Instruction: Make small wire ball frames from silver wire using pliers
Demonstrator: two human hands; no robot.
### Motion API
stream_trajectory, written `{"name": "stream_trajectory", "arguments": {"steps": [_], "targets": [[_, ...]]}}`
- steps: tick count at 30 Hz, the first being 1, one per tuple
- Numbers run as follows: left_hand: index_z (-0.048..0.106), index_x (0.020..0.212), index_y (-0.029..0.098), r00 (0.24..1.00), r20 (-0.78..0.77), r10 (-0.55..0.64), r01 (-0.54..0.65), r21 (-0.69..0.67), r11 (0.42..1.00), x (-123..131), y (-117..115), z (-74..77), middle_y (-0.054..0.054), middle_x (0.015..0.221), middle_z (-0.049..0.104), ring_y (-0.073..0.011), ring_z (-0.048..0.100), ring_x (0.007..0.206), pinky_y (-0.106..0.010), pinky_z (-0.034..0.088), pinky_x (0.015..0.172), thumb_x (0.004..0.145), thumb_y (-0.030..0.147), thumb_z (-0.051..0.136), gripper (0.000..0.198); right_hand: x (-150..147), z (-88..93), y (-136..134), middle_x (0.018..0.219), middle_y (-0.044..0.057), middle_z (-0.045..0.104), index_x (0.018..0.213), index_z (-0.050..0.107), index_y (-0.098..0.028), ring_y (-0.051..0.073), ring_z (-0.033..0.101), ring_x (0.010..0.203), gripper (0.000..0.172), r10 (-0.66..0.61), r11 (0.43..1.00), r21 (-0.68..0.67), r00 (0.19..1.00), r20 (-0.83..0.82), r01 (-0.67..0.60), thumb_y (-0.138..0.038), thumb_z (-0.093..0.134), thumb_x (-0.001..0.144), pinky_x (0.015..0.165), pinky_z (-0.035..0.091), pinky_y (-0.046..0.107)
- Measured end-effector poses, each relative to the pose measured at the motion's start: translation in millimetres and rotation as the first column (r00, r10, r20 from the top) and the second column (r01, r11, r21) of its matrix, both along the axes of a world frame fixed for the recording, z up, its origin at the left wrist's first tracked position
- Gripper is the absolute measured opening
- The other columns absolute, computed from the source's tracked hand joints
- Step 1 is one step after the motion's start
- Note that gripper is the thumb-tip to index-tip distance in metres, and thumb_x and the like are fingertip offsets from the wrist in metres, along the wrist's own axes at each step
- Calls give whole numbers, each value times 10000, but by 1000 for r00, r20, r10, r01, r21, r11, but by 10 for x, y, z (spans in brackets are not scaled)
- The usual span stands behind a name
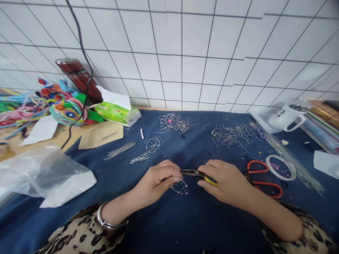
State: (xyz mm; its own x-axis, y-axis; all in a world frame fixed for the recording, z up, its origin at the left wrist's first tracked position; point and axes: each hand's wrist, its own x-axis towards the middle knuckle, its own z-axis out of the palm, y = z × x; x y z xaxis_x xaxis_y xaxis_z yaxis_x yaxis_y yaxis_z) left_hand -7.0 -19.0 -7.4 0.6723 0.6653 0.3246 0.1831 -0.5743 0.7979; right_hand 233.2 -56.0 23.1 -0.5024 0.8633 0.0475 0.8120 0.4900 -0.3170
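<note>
Between the thumb and fingers of my left hand (161,179) is a small wire ornament with pink beads (182,188), its rounded frame hanging below the fingertips. My right hand (221,180) is closed round needle-nose pliers (211,181) with yellow grips. The jaws of the pliers point left and meet the fingertips of my left hand at the top of the ornament. Whether the jaws pinch the wire is too small to tell. Beyond my hands lie a round wire frame (154,144) and a bundle of short wires (139,157).
Red-handled scissors (268,190) and a white ring (293,173) around pink beads lie at the right, near long straight wires (304,169). Tangled wire (231,135) lies farther back. A white mug (287,116) stands at the back right. Left are a plastic bag (50,173) and a red flask (79,77).
</note>
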Motion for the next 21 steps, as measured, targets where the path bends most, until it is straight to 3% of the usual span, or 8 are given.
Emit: {"name": "stream_trajectory", "arguments": {"steps": [11, 21], "targets": [[638, 903, 144, 999, -27, 39, -39, -13, 999, 9, -2, -10, -64, 851, 636, -153, 582, 819, -291, 474, 749, 850, 97, 522, 136, -43, -81, -56, 836, 38, 591, 1040, 579, -223, 189, 556, 774, 238, -30, 987, 163, 989, 145, 6, -348, 462, 875, 659, 403, 304], [643, 912, 155, 999, -6, 34, -34, -62, 997, -2, 6, -10, -69, 882, 648, -172, 586, 879, -319, 469, 800, 847, 105, 534, 136, -6, -198, -18, 858, 46, 639, 1014, 606, -209, 175, 607, 790, 273, -76, 990, 118, 997, -26, 79, -396, 457, 880, 688, 430, 273]]}}
